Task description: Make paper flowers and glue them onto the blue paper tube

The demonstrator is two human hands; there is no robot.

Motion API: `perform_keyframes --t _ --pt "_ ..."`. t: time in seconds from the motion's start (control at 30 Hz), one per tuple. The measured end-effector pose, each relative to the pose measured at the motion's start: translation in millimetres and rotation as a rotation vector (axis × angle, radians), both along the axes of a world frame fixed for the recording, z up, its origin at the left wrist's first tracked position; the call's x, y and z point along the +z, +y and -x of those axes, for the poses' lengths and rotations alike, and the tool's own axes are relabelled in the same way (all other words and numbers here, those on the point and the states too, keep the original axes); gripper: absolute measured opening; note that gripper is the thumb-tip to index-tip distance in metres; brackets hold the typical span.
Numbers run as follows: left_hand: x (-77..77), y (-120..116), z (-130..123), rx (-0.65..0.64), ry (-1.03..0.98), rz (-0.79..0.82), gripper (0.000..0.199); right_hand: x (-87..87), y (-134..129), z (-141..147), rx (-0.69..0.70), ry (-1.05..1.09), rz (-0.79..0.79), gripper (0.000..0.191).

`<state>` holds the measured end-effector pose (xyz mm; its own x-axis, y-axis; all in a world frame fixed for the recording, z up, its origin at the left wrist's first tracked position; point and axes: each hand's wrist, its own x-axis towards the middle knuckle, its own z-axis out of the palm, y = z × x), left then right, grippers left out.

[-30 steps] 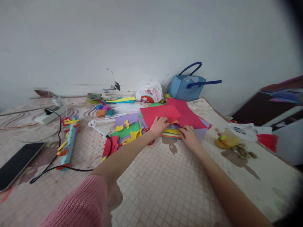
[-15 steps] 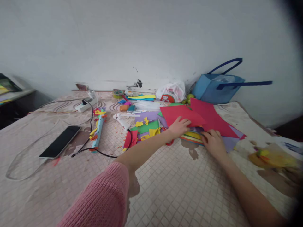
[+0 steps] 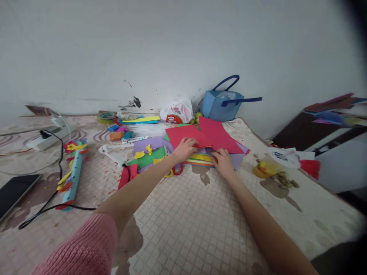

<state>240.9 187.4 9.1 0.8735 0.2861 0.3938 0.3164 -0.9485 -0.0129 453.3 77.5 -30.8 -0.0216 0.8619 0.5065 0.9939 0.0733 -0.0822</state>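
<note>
My left hand (image 3: pixel 185 149) is closed on the near edge of a red craft sheet (image 3: pixel 183 133), which is tilted up a little from the pile. My right hand (image 3: pixel 223 162) pinches at the edge of the stack beside it; what lies between those fingertips is hard to see. Under the red sheet show the edges of yellow and other coloured sheets (image 3: pixel 202 157). A larger red sheet (image 3: pixel 220 133) lies behind my right hand. Scissors (image 3: pixel 177 169) with red and yellow handles rest left of the stack, partly hidden by my left wrist.
A white glue gun (image 3: pixel 113 154) and yellow cut-outs (image 3: pixel 139 154) lie to the left. Farther left are a decorated light-blue strip (image 3: pixel 75 175), a black cable, a power strip (image 3: pixel 51 137) and a tablet (image 3: pixel 18 193). A blue bag (image 3: pixel 219 109) stands behind; a yellow cup (image 3: pixel 265 170) is right.
The view has turned to the right, so everything sits farther left and a dark shelf shows at right. Both hands stay at the stack, the left one now more curled on the red sheet.
</note>
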Motion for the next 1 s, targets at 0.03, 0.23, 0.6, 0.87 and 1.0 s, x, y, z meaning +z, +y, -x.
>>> perform_keyframes --t 0.03,0.23,0.6,0.87,1.0 --pt "0.6 -1 1 -0.005 -0.001 0.007 0.020 0.3 -1 0 0.011 0.009 0.001 0.025" --pt "1.4 -1 10 -0.018 -0.025 0.058 0.020 2.2 -14 -4 0.102 0.060 0.027 0.024" --pt "0.0 -4 12 -0.038 0.011 0.058 0.019 3.9 -14 -5 0.154 0.096 -0.009 0.013" --pt "-4.7 -6 13 -0.036 0.031 0.053 0.037 3.6 -14 2 0.218 0.083 0.000 0.011" --pt "-6.0 -6 13 -0.048 0.034 0.059 0.036 6.7 -17 8 0.268 0.073 0.016 0.008"
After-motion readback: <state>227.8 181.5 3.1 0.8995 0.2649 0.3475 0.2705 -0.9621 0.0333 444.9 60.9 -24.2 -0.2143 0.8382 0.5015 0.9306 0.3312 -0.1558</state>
